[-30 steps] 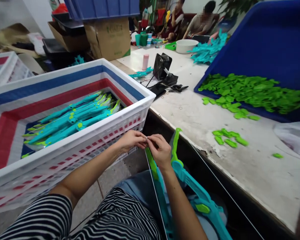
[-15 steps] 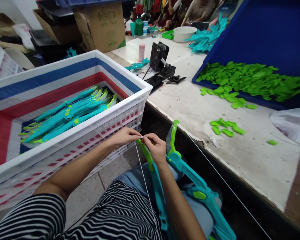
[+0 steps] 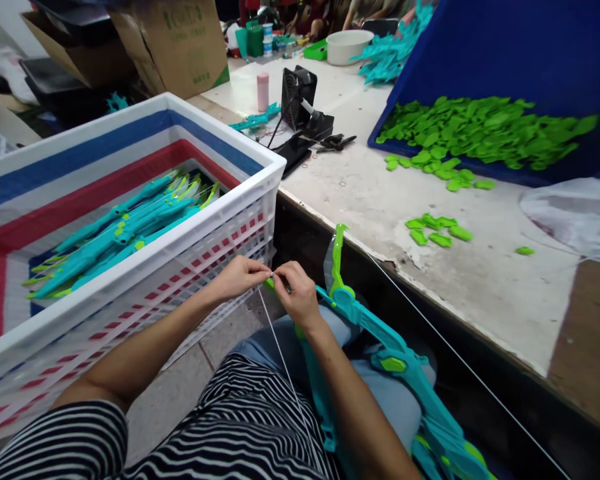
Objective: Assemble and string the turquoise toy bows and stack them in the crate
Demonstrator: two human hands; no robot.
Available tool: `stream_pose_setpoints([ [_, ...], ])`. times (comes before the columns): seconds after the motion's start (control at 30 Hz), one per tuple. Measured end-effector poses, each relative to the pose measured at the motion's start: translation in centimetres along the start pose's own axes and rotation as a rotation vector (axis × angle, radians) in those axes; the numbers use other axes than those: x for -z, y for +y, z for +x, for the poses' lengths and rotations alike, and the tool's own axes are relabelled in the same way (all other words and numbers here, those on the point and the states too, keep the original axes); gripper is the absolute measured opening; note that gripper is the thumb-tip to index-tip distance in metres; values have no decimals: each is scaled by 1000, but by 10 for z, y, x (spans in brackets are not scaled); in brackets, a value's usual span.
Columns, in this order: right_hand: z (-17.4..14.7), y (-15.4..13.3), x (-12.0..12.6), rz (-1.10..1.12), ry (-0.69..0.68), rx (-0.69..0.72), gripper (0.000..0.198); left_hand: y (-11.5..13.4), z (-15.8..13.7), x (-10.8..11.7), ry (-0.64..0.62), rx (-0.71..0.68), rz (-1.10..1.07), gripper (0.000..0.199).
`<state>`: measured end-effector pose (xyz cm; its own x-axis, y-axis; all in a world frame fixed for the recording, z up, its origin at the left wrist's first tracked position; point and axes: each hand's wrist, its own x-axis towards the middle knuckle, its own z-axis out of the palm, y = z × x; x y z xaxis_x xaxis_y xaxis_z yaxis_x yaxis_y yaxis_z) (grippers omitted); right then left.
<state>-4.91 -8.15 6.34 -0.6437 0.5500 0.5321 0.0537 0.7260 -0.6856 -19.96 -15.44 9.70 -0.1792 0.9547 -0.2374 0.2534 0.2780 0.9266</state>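
Note:
My left hand (image 3: 243,275) and my right hand (image 3: 297,293) meet fingertip to fingertip, both closed in a pinch on the end of a white string (image 3: 280,343). The string runs down from them across the striped shirt. Under my right forearm lies a turquoise toy bow (image 3: 319,387); its green tip is mostly hidden by the fingers. Beside it, another turquoise toy bow (image 3: 395,363) with a green tip and a green hexagonal piece rests across my lap, its own white string (image 3: 460,370) stretched taut on the right. The small knot or loop between my fingertips is too small to make out.
On the left stands a white plastic crate (image 3: 275,177) holding several turquoise-green bows (image 3: 125,223). The worktable (image 3: 360,193) carries a small black fan (image 3: 299,97), a pink bottle (image 3: 263,92) and loose green pieces (image 3: 439,227). A blue bin (image 3: 460,47) spills more green pieces. People sit far back.
The view has shifted slightly, so the table and crate sit further left and higher. Both hands stay pinched together at the string, with the right fingers a little more curled.

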Motion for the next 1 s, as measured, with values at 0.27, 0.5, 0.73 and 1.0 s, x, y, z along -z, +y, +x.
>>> stream_pose_setpoints([
  [0.27, -7, 8, -15, -251, 33, 16, 16, -3, -10, -4, 38, -18, 110, 28],
  [0.5, -42, 5, 40, -364, 222, -40, 9, -26, -28, -10, 417, -14, -263, 35],
  [0.73, -146, 34, 135, -1104, -9, -382, 43, -69, -86, -91, -4, -604, 396, 23],
  [1.0, -147, 33, 133, -1011, -473, -658, 51, -32, -45, -177, -582, -936, 959, 31],
])
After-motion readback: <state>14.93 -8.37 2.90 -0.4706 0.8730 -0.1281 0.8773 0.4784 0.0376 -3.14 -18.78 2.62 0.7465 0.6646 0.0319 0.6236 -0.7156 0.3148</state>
